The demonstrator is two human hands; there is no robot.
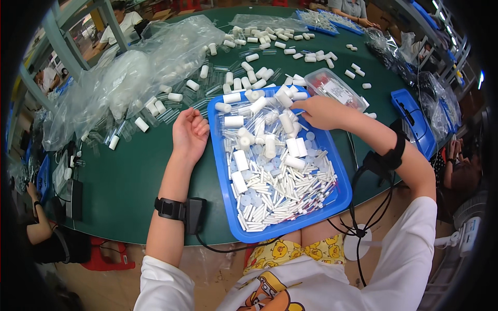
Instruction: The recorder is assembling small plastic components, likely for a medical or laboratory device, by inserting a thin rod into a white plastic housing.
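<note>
Head view: the left hand (190,133) rests palm-up and slack, holding nothing, on the green table (124,181) beside the blue tray (228,171). The right hand (319,111) pinches among white tubes (270,145) at the tray's far end; what it grips cannot be told. Best lift one tube cleanly, without scattering the thin sticks (290,194).

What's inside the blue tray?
The blue tray holds thin white sticks, fat white caps, clear tubes and small round discs. The right hand covers its far corner, and the pile hides most of the bottom.
</note>
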